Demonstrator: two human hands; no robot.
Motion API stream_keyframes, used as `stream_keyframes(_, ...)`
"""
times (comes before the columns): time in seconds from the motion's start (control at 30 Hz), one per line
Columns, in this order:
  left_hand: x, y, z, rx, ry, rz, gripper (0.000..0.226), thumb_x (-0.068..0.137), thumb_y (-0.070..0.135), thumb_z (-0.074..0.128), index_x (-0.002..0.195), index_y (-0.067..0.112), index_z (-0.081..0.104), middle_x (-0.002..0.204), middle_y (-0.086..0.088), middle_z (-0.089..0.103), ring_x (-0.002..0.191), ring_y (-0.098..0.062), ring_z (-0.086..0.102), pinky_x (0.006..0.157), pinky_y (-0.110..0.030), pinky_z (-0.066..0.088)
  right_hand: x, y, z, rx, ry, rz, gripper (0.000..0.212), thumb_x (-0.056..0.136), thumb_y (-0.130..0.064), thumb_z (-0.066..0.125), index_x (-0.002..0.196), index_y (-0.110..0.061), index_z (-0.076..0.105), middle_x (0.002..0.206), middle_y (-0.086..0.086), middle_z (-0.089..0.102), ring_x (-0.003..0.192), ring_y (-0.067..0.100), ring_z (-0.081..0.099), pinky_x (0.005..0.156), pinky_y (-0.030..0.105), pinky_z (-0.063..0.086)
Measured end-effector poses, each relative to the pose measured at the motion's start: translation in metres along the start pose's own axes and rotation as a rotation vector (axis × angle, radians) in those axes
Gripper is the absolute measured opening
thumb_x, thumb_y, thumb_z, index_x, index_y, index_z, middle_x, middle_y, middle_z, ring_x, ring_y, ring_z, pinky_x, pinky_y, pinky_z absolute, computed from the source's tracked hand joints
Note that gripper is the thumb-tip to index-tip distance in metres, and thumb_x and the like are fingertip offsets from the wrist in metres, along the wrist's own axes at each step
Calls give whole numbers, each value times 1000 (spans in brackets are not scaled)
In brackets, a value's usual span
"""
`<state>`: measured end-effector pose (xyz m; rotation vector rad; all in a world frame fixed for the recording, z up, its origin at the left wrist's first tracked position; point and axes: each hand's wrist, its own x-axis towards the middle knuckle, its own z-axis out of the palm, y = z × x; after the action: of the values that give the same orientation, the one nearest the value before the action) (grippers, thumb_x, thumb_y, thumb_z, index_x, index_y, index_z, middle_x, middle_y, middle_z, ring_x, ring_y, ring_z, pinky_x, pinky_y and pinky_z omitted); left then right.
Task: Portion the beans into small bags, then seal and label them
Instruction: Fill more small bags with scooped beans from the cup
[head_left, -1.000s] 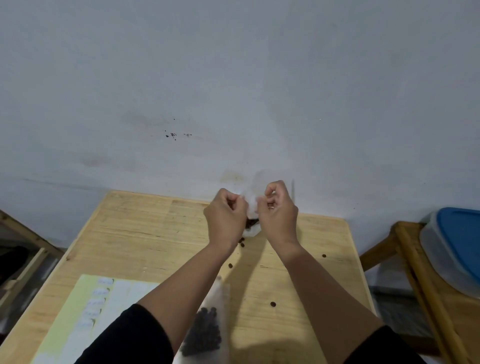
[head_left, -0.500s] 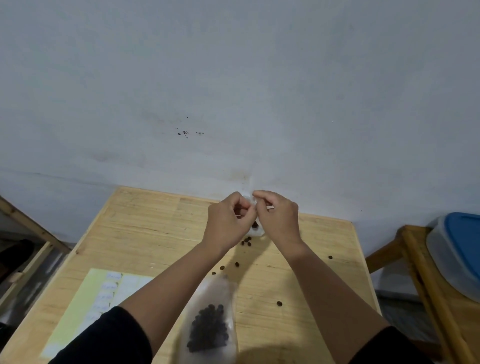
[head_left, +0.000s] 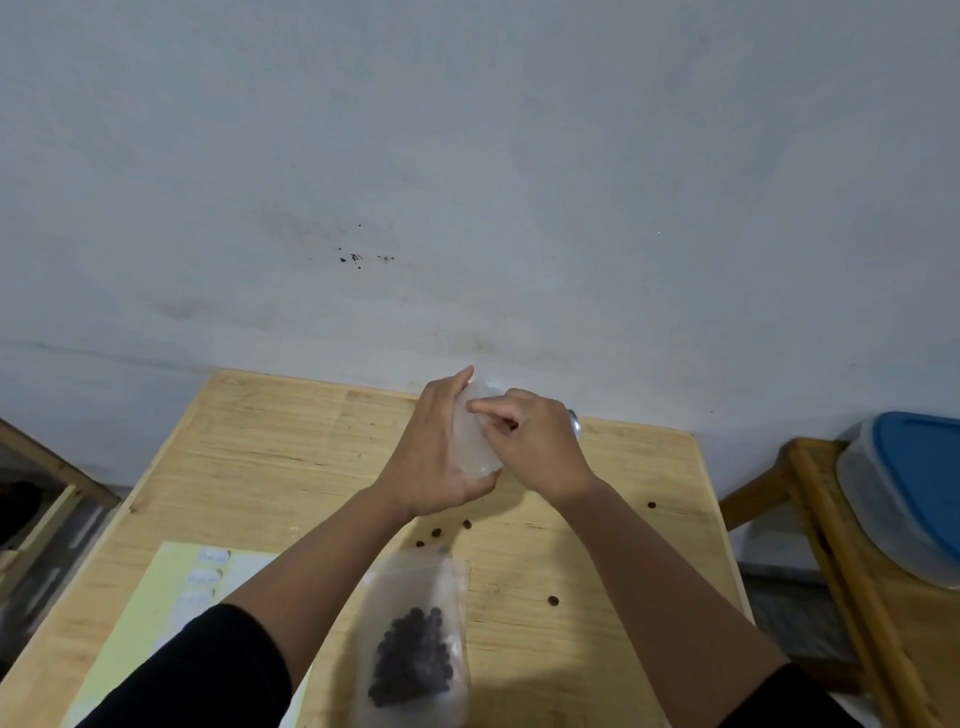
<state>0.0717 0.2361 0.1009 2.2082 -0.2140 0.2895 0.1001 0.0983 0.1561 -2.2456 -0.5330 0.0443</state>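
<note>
A small clear plastic bag (head_left: 470, 441) lies between my hands at the far middle of the wooden table (head_left: 291, 467). My left hand (head_left: 441, 457) cups the bag from the left, its fingers straight along it and the thumb under its lower end. My right hand (head_left: 535, 447) pinches the bag's upper right side with curled fingers. What the bag holds is hidden. A larger clear bag (head_left: 415, 644) with dark beans lies flat near the front edge, between my forearms. Several loose beans (head_left: 436, 532) are scattered on the wood.
A yellow-green sheet of white labels (head_left: 202, 577) lies at the front left. A clear tub with a blue lid (head_left: 914, 493) stands on a wooden stool at the right. A metal object (head_left: 574, 423) peeks out behind my right hand. A grey wall rises behind the table.
The hands were pinching the bag's top together in front of me. Now the left hand has opened and cups the bag along its side, while the right still pinches it.
</note>
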Motion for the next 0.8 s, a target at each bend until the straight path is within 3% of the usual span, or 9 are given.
stream_keyframes(0.13, -5, -3, 5, -48, 69, -35, 85, 54, 40, 72, 128, 12, 42, 118, 15, 41, 112, -4, 42, 92, -1, 28, 1, 10, 4, -111, -63, -55, 33, 87, 3, 50, 105, -15, 72, 72, -22, 40, 66, -4, 43, 69, 4, 33)
stream_keyframes(0.23, -11, -8, 12, -40, 130, -98, 73, 55, 43, 71, 117, 12, 48, 113, 12, 45, 104, 1, 44, 87, -1, 32, 1, 18, 8, -116, -89, -38, 29, 89, 1, 50, 101, -11, 73, 86, -14, 48, 77, 4, 48, 69, 9, 35)
stream_keyframes(0.3, -14, -14, 15, -24, 152, -146, 71, 57, 39, 77, 117, 12, 49, 115, 7, 47, 104, 1, 43, 87, 0, 31, -5, 30, 9, 101, -36, 10, 22, 89, -3, 55, 97, -12, 73, 89, -9, 59, 78, 8, 58, 72, 10, 43)
stream_keyframes(0.37, -18, -21, 15, 4, 167, -177, 73, 58, 39, 80, 119, 14, 48, 118, 7, 48, 106, 2, 42, 90, 1, 29, -14, 54, 10, 300, 127, 132, 16, 86, -6, 61, 96, -11, 72, 92, -2, 68, 82, 8, 64, 74, 12, 48)
stream_keyframes(0.43, -22, -27, 15, 32, 174, -204, 78, 59, 38, 83, 124, 15, 47, 122, 6, 48, 110, 2, 42, 91, 2, 27, -21, 93, 15, 149, 273, 338, 16, 84, -8, 64, 98, -9, 71, 91, 6, 70, 83, 14, 64, 77, 15, 47)
stream_keyframes(0.53, -28, -32, 19, 38, 215, -256, 84, 58, 31, 89, 128, 14, 46, 126, 8, 47, 113, 0, 43, 95, 1, 27, -32, 140, 25, -90, 240, 611, 21, 80, -12, 65, 99, -4, 66, 93, 13, 65, 90, 28, 59, 80, 31, 42)
stream_keyframes(0.6, -29, -32, 20, 27, 252, -295, 87, 57, 31, 89, 130, 14, 45, 127, 10, 46, 116, 1, 43, 100, -6, 31, -36, 157, 32, -128, 202, 635, 20, 79, -9, 64, 97, -1, 63, 92, 15, 62, 89, 30, 56, 74, 30, 37)
stream_keyframes(0.67, -29, -31, 21, 10, 272, -321, 89, 57, 29, 89, 132, 14, 44, 131, 8, 47, 120, -3, 44, 105, -22, 38, -36, 166, 39, -172, 196, 627, 19, 79, -6, 63, 97, -1, 62, 92, 16, 61, 89, 31, 55, 70, 28, 33)
stream_keyframes(0.8, -27, -32, 21, 0, 284, -354, 91, 59, 29, 89, 135, 14, 41, 137, 4, 47, 125, -9, 44, 106, -38, 41, -30, 168, 48, -114, 272, 733, 28, 82, -5, 59, 110, -1, 60, 101, 16, 64, 98, 32, 57, 80, 31, 42)
